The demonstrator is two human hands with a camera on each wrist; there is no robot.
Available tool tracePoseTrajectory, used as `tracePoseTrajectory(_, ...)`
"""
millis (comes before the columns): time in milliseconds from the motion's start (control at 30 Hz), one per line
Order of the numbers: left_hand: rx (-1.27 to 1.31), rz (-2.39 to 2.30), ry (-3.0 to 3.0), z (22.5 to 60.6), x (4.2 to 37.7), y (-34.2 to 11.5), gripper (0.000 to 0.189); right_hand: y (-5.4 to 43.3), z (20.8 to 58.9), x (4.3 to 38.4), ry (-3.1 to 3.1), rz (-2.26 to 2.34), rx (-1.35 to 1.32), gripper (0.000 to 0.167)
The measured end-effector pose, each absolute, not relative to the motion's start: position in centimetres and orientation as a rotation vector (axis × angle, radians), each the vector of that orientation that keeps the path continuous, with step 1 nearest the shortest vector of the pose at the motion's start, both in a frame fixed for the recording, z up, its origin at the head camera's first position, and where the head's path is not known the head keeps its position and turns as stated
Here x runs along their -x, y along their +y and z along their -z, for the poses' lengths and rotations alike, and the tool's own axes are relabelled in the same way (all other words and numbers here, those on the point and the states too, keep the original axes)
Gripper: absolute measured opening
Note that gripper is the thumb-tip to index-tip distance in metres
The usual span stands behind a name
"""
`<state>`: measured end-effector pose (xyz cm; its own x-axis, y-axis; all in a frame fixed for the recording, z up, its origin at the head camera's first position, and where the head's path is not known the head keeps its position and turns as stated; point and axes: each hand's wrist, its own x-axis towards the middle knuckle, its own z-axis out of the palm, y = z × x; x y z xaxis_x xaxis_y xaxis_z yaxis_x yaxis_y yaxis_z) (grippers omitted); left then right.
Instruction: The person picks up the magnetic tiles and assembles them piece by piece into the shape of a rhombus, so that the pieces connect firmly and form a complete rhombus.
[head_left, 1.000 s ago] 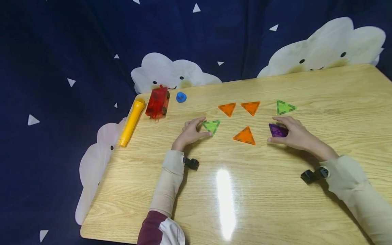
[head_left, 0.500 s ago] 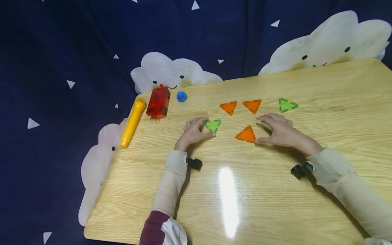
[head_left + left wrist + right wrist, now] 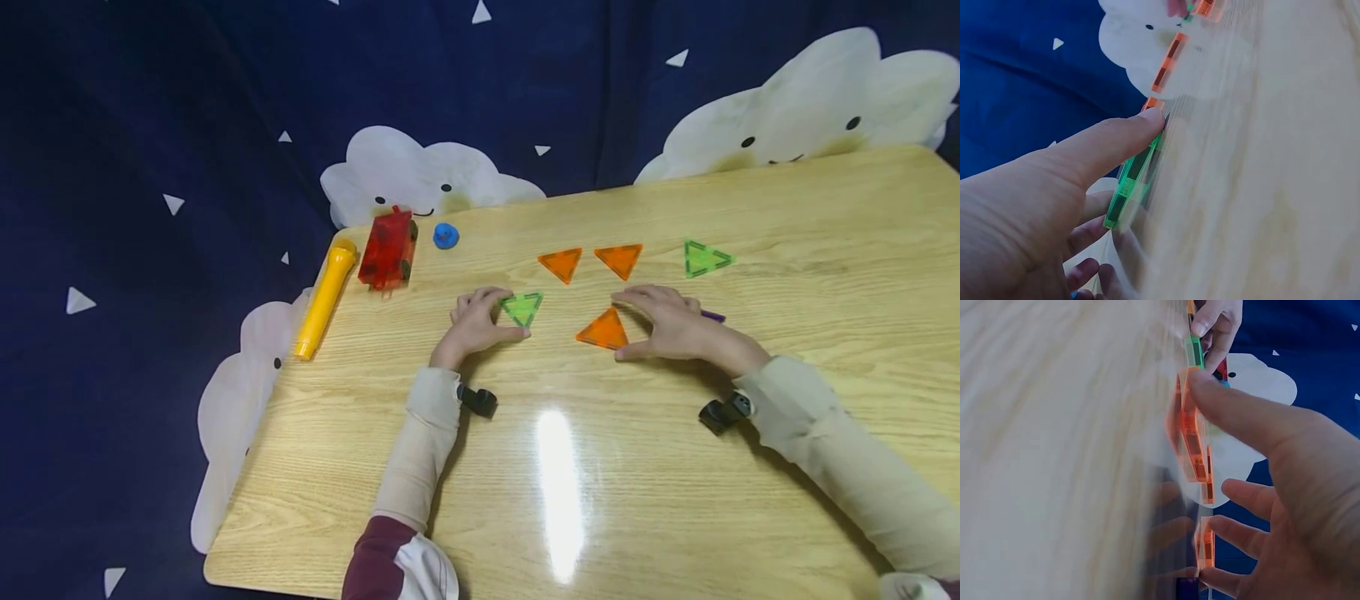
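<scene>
My left hand (image 3: 474, 323) pinches a translucent green triangle tile (image 3: 522, 308) flat on the table, thumb at one corner and index finger at another. The left wrist view shows the thumb on that green tile's edge. My right hand (image 3: 671, 323) spreads its thumb and fingers around the right side of an orange triangle tile (image 3: 602, 330). In the right wrist view the thumb touches this orange tile (image 3: 1191, 431), while the other fingers stand apart from it. A purple tile (image 3: 713, 316) is mostly hidden behind the right hand.
Two orange triangle tiles (image 3: 561, 264) (image 3: 619, 260) and another green tile (image 3: 707, 258) lie farther back. At the left are a blue rubber duck (image 3: 446, 236), a red translucent toy car (image 3: 388, 248) and a yellow stick (image 3: 326, 300) near the table's edge.
My right hand has moved left from the purple tile to the orange one, leaving the purple tile behind it. My left hand has stayed at the green tile.
</scene>
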<state>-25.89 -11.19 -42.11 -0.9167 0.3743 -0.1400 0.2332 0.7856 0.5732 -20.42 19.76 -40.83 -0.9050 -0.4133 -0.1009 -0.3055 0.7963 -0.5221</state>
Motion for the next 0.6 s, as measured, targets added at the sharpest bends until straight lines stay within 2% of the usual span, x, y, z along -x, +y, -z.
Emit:
tracePoseTrajectory(333,-0.441,-0.837,2.736,42.21,25.87,-11.14,0.074,19.4,40.75,20.33,2.755,0.691,0.567,0.084)
tracePoseTrajectory(600,-0.452,-0.893,2.74,42.43,25.9,-11.25,0.074,19.3,40.84,20.57,2.753,0.673,0.569,0.085)
